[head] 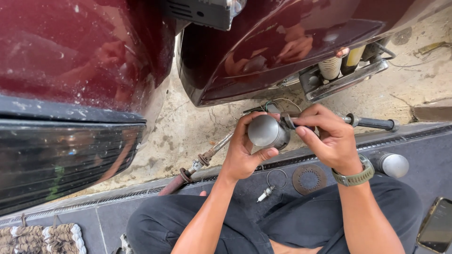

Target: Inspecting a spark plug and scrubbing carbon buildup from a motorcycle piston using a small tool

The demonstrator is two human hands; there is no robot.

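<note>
The left hand (242, 153) is curled round a grey metal piston (266, 131), thumb under its crown and fingers over the top, holding it up above the dark floor mat (414, 146). The right hand (327, 136), with a watch (354, 178) on its wrist, is pinched shut on a small dark part at the piston's open side, fingertips touching the piston skirt. Behind the hands a long rusty rod (207, 157) lies slanted on the concrete, and a dark-handled bar (372, 123) lies near the right hand. On the mat just below the hands lie a spark plug (265, 193), a wire ring (276, 178) and a round perforated disc (309, 178). A second grey cylinder (391, 164) lies to the right, and a phone (437, 226) at the lower right corner. Maroon vehicle bodywork (84, 51) fills the top.
</note>
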